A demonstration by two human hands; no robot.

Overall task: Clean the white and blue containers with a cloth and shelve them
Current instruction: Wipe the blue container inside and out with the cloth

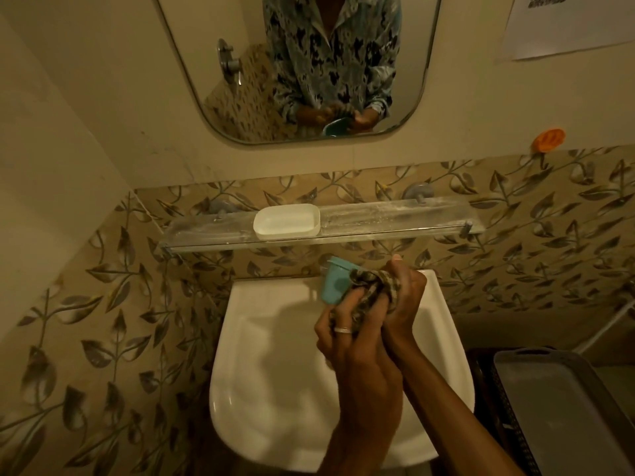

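Left hand (347, 341) and right hand (405, 293) both clutch the cloth (374, 286) against the blue container (336, 283). White container (287, 221) sits on shelf (395, 219), eleven o'clock.

The glass shelf (395, 219) lies bare to the right of the white container (287, 221), with a shorter bare stretch to its left. Just below its front rail, the left hand (347, 341), right hand (403, 297), blue container (335, 285) and cloth (372, 285) crowd the gap over the far rim of the sink (261, 389). A grey tray (556, 407) stands at the near right.
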